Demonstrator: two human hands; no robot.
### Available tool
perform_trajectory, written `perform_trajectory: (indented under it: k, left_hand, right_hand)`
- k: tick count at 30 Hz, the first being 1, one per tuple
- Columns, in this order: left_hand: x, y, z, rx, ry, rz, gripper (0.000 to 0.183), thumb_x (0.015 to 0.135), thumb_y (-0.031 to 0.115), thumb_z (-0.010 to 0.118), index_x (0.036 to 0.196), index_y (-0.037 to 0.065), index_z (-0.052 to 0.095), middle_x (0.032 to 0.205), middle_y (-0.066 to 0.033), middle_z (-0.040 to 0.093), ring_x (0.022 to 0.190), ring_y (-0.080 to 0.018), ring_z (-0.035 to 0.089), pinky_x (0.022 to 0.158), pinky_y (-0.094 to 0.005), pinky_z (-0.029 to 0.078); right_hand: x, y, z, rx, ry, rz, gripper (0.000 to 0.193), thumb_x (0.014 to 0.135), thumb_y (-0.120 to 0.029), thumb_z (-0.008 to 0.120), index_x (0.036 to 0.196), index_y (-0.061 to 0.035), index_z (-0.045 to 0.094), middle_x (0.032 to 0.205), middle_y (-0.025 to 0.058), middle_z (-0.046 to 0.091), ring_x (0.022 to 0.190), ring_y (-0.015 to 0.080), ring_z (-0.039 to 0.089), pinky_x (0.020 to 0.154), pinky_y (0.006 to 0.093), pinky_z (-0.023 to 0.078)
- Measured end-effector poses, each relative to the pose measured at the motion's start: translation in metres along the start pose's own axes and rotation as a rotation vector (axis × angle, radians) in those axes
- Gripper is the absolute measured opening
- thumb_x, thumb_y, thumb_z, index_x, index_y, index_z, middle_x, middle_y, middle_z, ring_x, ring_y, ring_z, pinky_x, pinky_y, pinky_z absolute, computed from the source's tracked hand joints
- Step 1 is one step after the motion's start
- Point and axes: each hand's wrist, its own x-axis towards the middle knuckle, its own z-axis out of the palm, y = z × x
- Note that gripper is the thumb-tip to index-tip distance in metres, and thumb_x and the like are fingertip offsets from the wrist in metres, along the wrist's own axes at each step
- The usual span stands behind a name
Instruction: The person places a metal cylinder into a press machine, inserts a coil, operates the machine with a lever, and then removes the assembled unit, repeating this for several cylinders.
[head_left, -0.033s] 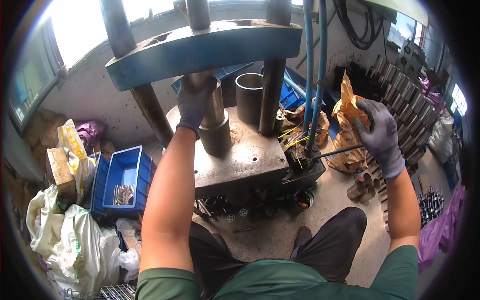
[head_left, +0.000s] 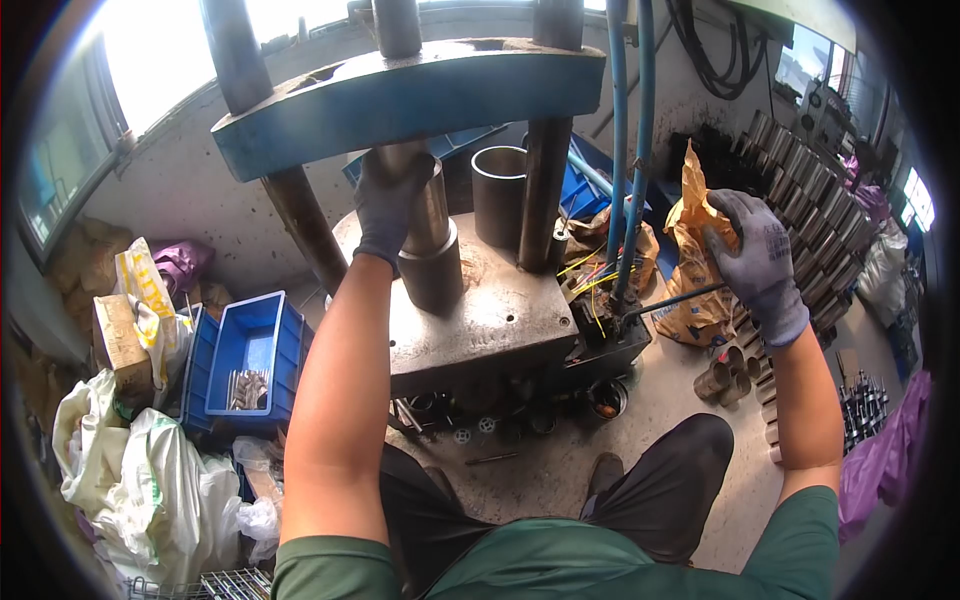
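Note:
My left hand, in a grey glove, grips the upper part of a shiny metal cylinder under the press's blue crossbeam. Its fingertips are partly hidden. The cylinder stands upright in a darker, wider metal sleeve on the steel press table. On the right, my gloved right hand is raised with curved fingers apart from the thumb. The heel of that hand meets the end of a dark lever rod, which rises from the valve block beside the table; nothing shows between the fingers.
A thick open tube stands behind the sleeve, near a press column. Coloured wires and blue pipes lie right of the table. Blue bins and white sacks fill the left; stacked metal tubes line the right.
My right hand has shifted slightly to the left and its fingers have straightened a little. The lever end has moved slightly up. My left hand and the cylinder look still.

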Motion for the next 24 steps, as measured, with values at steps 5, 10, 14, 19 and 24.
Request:
perform_trajectory:
  k: [5, 10, 14, 19, 24]
  left_hand:
    - [-0.005, 0.004, -0.005, -0.110, -0.049, -0.013, 0.078, 0.077, 0.051, 0.086, 0.130, 0.000, 0.059, 0.122, -0.0244, 0.069, 0.115, -0.0398, 0.067, 0.098, -0.0458, 0.052]
    - [-0.007, 0.000, -0.014, -0.023, -0.017, 0.018, 0.078, 0.078, 0.051, 0.085, 0.131, 0.000, 0.059, 0.122, -0.0238, 0.070, 0.115, -0.0404, 0.067, 0.098, -0.0460, 0.052]
    - [-0.005, 0.004, -0.007, 0.009, -0.021, -0.001, 0.078, 0.079, 0.052, 0.084, 0.133, 0.001, 0.058, 0.125, -0.0249, 0.069, 0.117, -0.0417, 0.066, 0.100, -0.0469, 0.051]
    - [-0.006, 0.009, -0.007, 0.034, -0.017, -0.002, 0.079, 0.078, 0.051, 0.084, 0.134, 0.002, 0.058, 0.126, -0.0255, 0.069, 0.119, -0.0420, 0.066, 0.101, -0.0465, 0.051]
    - [-0.004, -0.002, -0.007, -0.004, 0.007, 0.049, 0.079, 0.077, 0.049, 0.086, 0.134, 0.002, 0.057, 0.125, -0.0253, 0.069, 0.119, -0.0412, 0.066, 0.101, -0.0457, 0.051]
  right_hand:
    - [-0.029, -0.016, -0.021, 0.085, -0.251, 0.054, 0.041, 0.088, -0.020, 0.073, 0.122, 0.0021, 0.068, 0.120, 0.0221, 0.071, 0.108, 0.0395, 0.069, 0.096, 0.0438, 0.055]
    - [-0.128, -0.044, -0.054, 0.222, -1.082, -0.012, 0.040, 0.084, -0.034, 0.074, 0.109, -0.0032, 0.073, 0.104, 0.0188, 0.073, 0.097, 0.0375, 0.071, 0.087, 0.0460, 0.057]
    - [-0.198, -0.062, -0.054, 0.126, -1.009, 0.066, 0.036, 0.084, -0.038, 0.075, 0.090, -0.0037, 0.069, 0.087, 0.0164, 0.069, 0.086, 0.0388, 0.069, 0.077, 0.0488, 0.056]
    - [-0.194, -0.066, -0.053, 0.075, -0.983, 0.135, 0.032, 0.083, -0.035, 0.076, 0.087, -0.0038, 0.068, 0.085, 0.0171, 0.069, 0.085, 0.0390, 0.068, 0.075, 0.0492, 0.055]
    - [-0.179, -0.053, -0.052, 0.150, -0.764, 0.130, 0.020, 0.088, -0.026, 0.072, 0.090, -0.0065, 0.070, 0.086, 0.0153, 0.068, 0.081, 0.0381, 0.067, 0.072, 0.0481, 0.054]
